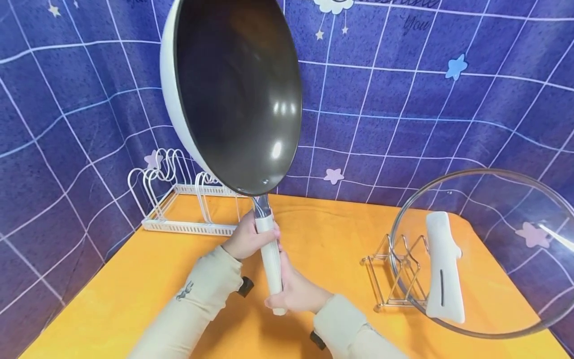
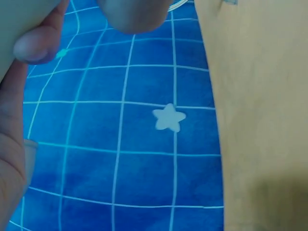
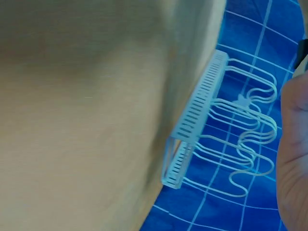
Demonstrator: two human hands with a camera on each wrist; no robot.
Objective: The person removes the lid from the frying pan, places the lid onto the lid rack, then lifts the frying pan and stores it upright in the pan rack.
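Note:
A deep frying pan [image 1: 237, 89] with a dark inside and a white outside is held up, its bowl tilted toward the head camera. Its white handle [image 1: 271, 264] points down toward me. My left hand [image 1: 251, 237] grips the upper part of the handle, close under the metal neck. Lower down, my right hand [image 1: 298, 288] grips the handle near its end. Part of the left hand [image 2: 12, 134] lines the left edge of the left wrist view. Only a strip of the right hand [image 3: 293, 149] shows at the right of the right wrist view.
Behind the pan at the back left stands a white wire rack [image 1: 179, 227]. To the right, a glass lid with a white grip [image 1: 441, 269] stands upright in a small metal wire rack [image 1: 399, 303]. Blue gridded cloth [image 1: 381, 134] surrounds the orange tabletop [image 1: 327, 234].

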